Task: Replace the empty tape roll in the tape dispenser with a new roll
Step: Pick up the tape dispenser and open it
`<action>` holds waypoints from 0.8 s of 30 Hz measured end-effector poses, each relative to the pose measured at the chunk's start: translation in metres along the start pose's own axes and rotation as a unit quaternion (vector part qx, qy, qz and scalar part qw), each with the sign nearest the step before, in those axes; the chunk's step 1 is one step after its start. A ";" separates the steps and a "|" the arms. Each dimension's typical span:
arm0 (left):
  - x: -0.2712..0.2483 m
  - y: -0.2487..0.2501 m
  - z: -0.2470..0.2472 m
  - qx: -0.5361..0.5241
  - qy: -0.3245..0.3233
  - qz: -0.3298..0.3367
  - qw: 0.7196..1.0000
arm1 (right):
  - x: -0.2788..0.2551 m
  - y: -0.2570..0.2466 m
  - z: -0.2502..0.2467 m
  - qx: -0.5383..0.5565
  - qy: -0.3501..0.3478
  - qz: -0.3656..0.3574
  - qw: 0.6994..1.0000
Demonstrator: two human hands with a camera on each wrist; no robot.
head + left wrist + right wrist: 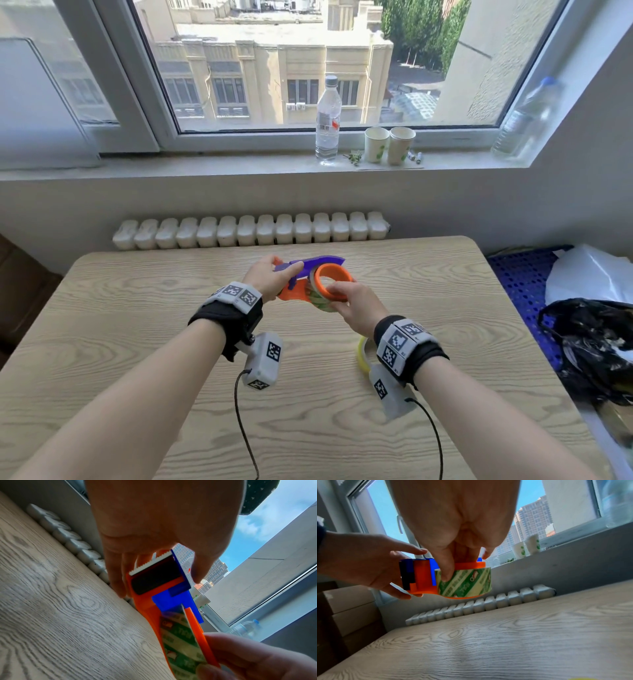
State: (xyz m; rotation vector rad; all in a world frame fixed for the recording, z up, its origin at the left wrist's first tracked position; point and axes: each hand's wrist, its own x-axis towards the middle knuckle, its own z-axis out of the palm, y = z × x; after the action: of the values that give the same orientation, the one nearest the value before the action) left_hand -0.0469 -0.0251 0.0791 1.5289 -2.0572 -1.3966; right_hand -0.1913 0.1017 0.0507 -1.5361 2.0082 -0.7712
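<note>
Tape dispenser [421, 577] holds green-printed tape roll [465, 582].

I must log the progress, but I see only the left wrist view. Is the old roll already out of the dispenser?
Observer: Seemingly yes: a thin yellow ring lies on the table beside the right wrist, apart from the dispenser.
Operator: Does the dispenser rest on the table?
Observer: No. The right wrist view shows it held clear above, the left hand gripping its cutter end.
Operator: And the right hand?
Observer: One digit presses the green-printed roll's outer face.
</note>
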 end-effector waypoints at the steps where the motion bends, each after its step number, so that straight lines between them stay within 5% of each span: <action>1: 0.002 0.000 0.000 0.007 -0.006 -0.008 1.000 | 0.000 0.000 -0.001 -0.010 0.007 -0.011 1.000; 10: 0.008 -0.003 0.007 0.089 -0.003 -0.048 0.995 | -0.002 -0.004 0.001 -0.192 0.034 -0.099 0.976; 17: 0.007 -0.017 0.006 0.122 0.016 0.039 0.992 | -0.008 -0.005 0.004 -0.170 0.108 -0.108 0.974; 24: -0.013 -0.019 0.001 0.203 0.005 0.099 0.974 | -0.007 -0.003 0.005 -0.069 0.024 -0.030 0.997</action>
State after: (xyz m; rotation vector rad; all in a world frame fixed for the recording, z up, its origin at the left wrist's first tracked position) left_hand -0.0304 -0.0142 0.0684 1.4049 -2.5228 -0.9343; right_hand -0.1841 0.1068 0.0493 -1.6771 2.0965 -0.7129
